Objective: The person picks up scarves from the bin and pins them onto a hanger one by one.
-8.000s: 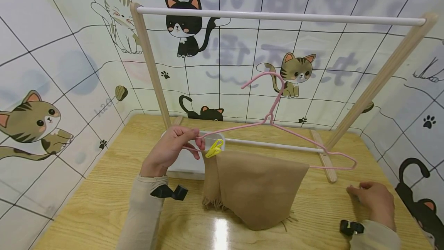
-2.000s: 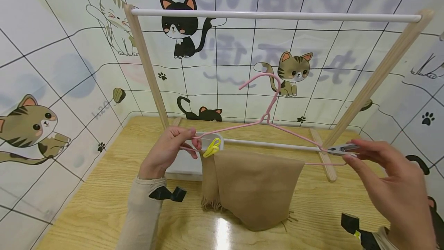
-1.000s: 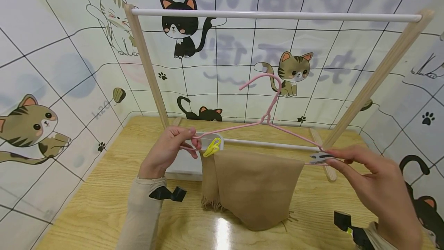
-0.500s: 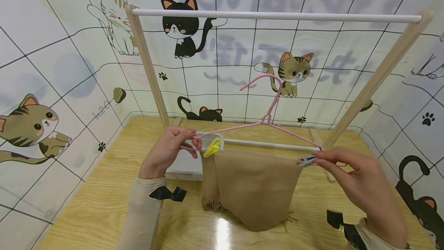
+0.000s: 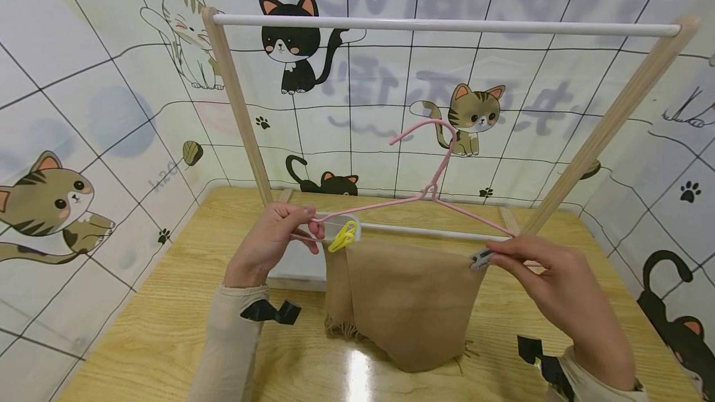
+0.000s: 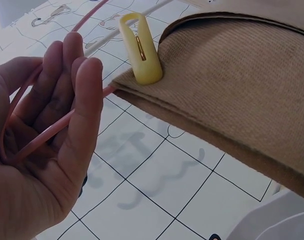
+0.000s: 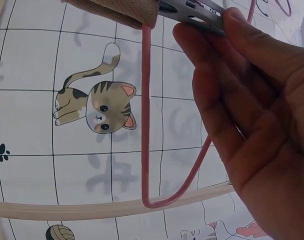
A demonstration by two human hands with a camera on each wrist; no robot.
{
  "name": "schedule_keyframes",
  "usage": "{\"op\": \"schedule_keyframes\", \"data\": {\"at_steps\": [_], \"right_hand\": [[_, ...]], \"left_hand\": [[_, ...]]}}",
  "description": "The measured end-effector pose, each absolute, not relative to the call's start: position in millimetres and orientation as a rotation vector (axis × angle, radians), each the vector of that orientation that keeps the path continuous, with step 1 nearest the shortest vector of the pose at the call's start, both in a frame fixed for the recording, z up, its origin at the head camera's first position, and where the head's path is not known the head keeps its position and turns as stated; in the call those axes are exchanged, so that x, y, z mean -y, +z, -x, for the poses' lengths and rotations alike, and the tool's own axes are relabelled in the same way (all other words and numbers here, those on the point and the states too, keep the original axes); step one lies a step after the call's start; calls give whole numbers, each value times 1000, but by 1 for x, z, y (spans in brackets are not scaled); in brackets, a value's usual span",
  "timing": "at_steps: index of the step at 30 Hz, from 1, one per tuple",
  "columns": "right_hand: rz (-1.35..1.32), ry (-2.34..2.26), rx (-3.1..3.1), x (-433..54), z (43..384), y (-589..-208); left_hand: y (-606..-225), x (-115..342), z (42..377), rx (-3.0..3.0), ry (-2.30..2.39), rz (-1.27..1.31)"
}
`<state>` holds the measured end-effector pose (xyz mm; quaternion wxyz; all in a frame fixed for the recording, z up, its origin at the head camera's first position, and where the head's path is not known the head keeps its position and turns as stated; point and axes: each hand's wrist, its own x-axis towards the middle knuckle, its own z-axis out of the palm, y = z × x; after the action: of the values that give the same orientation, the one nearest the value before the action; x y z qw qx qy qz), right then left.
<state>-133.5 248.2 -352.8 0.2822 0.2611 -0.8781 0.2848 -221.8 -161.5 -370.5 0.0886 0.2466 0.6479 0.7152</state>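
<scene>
A brown fringed scarf (image 5: 416, 303) hangs folded over the lower bar of a pink clothes hanger (image 5: 385, 205). My left hand (image 5: 269, 241) holds the hanger's left end, its fingers curled round the wire in the left wrist view. Just beside that hand, a yellow clothespin (image 6: 142, 52) clips the scarf's left corner to the bar. At the scarf's upper right corner, my right hand (image 5: 550, 284) pinches a grey clothespin (image 5: 481, 259) between thumb and forefinger. The tip of this grey clothespin (image 7: 192, 12) overlaps the scarf's edge at the bar in the right wrist view.
A wooden rack with a white top rail (image 5: 447, 25) stands behind the hanger, its lower white rail (image 5: 436, 232) near the table. Behind my left hand sits a white bin (image 5: 296, 272) on the wooden table (image 5: 167, 321). A cat-print sheet (image 5: 380, 104) encloses the back and sides.
My right hand came up from the table at right with the grey clothespin and moved left along the bar to the scarf's right corner. My left hand stayed on the hanger.
</scene>
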Motion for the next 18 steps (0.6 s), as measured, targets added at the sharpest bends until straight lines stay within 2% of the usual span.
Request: {"op": "schedule_keyframes", "data": {"at_steps": [18], "right_hand": [[-642,749,2327,-242,135,-355]], "left_hand": [[-375,161,224,-1818,2207,-783]]}}
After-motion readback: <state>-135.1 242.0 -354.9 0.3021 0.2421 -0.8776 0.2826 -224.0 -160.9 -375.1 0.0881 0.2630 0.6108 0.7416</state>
